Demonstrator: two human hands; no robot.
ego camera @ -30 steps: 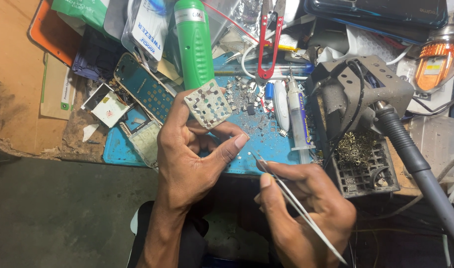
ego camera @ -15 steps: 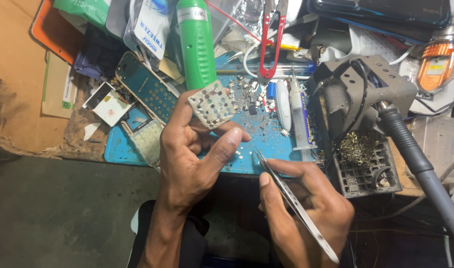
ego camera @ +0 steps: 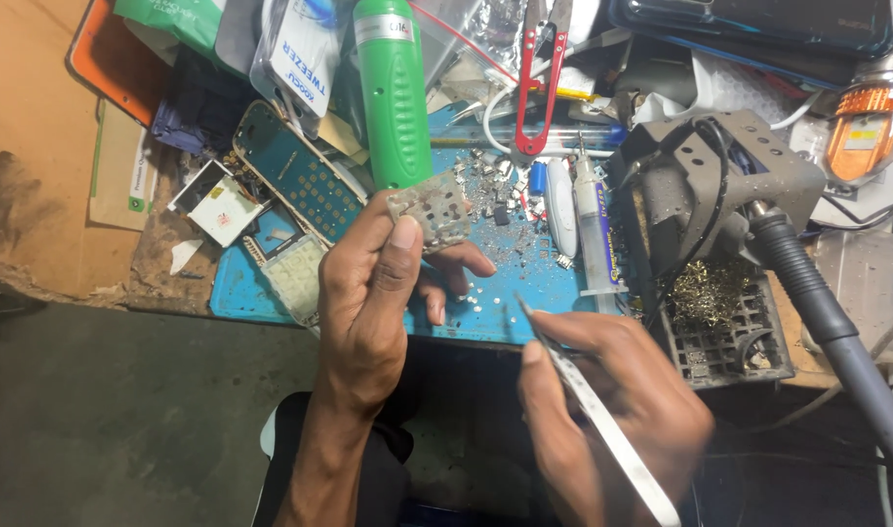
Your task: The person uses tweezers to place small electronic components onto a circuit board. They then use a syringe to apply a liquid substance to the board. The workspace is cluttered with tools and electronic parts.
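A cluttered wooden workbench fills the top of the view, and on it lies a blue rubber work mat strewn with tiny metal parts. At the right stands a grey metal hot-air station holder with its thick grey hose running down to the lower right corner. Just below the holder sits a black slotted tray of brassy scraps. A tall green plastic bottle lies along the mat's upper edge, with red-handled snips to its right and a clear syringe beside the holder. Left of the bottle rests a teal phone circuit board. Now the hands: the left hand is closed around a small grey perforated metal plate, thumb pressed to its face, raised over the mat. The right hand pinches long silver steel tweezers, tip pointing up at the mat, just below the plate and not touching it.
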